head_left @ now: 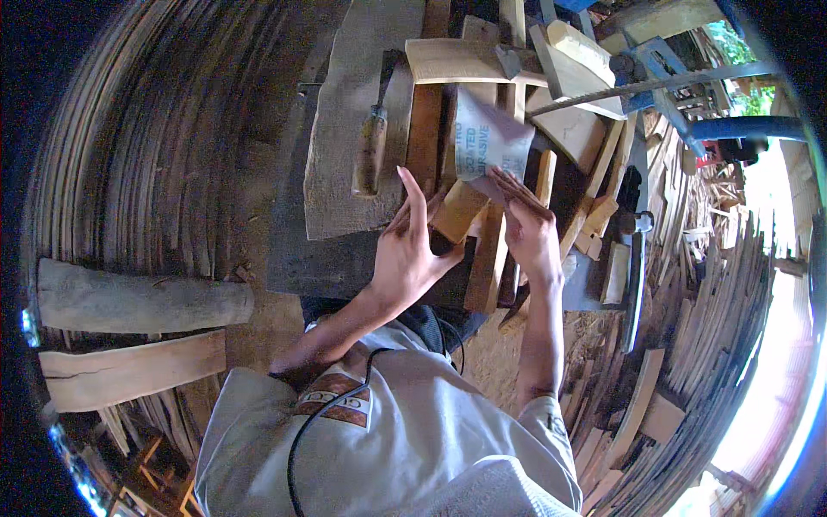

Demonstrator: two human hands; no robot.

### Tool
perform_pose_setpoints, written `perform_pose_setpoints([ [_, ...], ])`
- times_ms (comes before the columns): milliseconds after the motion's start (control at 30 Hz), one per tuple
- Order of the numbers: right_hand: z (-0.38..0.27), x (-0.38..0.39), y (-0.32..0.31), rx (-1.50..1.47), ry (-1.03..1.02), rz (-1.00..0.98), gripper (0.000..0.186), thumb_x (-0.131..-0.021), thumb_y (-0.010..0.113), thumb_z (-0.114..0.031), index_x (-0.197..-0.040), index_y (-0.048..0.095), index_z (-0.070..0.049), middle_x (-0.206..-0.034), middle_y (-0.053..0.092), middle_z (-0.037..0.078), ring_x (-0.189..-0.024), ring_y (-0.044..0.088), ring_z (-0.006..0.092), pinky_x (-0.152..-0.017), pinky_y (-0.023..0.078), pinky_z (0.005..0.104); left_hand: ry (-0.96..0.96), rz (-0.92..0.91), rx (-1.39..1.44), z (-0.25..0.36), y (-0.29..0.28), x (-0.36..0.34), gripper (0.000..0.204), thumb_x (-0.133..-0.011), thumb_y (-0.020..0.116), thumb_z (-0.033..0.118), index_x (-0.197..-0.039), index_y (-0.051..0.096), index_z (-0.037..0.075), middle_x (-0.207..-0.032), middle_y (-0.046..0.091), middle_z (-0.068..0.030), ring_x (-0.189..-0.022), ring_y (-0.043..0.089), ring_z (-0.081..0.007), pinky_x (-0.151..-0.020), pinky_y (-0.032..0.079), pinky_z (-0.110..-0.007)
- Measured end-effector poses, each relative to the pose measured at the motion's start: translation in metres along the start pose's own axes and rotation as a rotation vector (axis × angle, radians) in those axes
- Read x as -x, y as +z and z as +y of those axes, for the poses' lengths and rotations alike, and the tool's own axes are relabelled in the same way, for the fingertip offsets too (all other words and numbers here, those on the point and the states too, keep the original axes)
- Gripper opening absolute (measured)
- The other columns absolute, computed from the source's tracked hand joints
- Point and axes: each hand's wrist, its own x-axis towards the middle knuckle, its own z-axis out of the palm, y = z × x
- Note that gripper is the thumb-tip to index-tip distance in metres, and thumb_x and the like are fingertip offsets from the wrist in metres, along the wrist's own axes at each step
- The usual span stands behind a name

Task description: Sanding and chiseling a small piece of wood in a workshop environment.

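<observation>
The left hand (407, 254) lies at the middle of the bench, fingers spread, thumb and palm against a small wooden block (457, 211); whether it truly grips is hard to tell. The block looks light, stiff and easy to pinch by its sides. Just right, the right hand (530, 226) pinches a limp, flimsy sandpaper sheet (489, 138) by its near edge.

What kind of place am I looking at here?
Most likely a small woodworking shop, partly open to daylight. Cut boards and offcuts crowd the workbench, stacked wood strips lie around it, and the right hand holds a sheet of sandpaper over a small wood block.
</observation>
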Motion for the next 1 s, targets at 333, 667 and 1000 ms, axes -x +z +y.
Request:
perform_pose_setpoints([
  [333, 0.010, -0.003, 0.004, -0.077, 0.083, 0.048, 0.057, -0.075, 0.053, 0.015, -0.126, 0.063, -0.007, -0.138, 0.056, 0.015, -0.130, 0.052, 0.0320, -0.109, 0.044, 0.0386, 0.000, -0.010, -0.014, -0.003, 0.002, 0.000, 0.126, -0.065, 0.087, 0.021, -0.149, -0.001, -0.012, -0.124, 0.056, -0.0357, -0.116, 0.060, -0.0411, -0.092, 0.055, -0.038],
  [667, -0.018, 0.020, -0.006, 0.011, 0.037, 0.220, 0.037, -0.083, 0.061, 0.010, -0.119, 0.066, 0.001, -0.133, 0.060, 0.016, -0.130, 0.053, 0.0342, -0.107, 0.044, 0.0428, 0.208, 0.045, -0.098, 0.017, 0.002, 0.020, 0.102, -0.078, 0.079, 0.037, -0.148, 0.022, -0.010, -0.123, 0.063, -0.0235, -0.121, 0.058, -0.0374, -0.107, 0.044, -0.044],
  [1000, -0.048, 0.055, -0.009, 0.075, -0.036, 0.344, 0.014, -0.071, 0.068, 0.010, -0.076, 0.060, 0.000, -0.121, 0.068, 0.015, -0.121, 0.059, 0.0382, -0.096, 0.049, 0.0488, 0.489, -0.148, -0.081, 0.019, -0.040, -0.014, 0.062, -0.078, 0.075, 0.010, -0.137, 0.055, 0.009, -0.130, 0.060, -0.0125, -0.125, 0.056, -0.0294, -0.102, 0.048, -0.045],
])
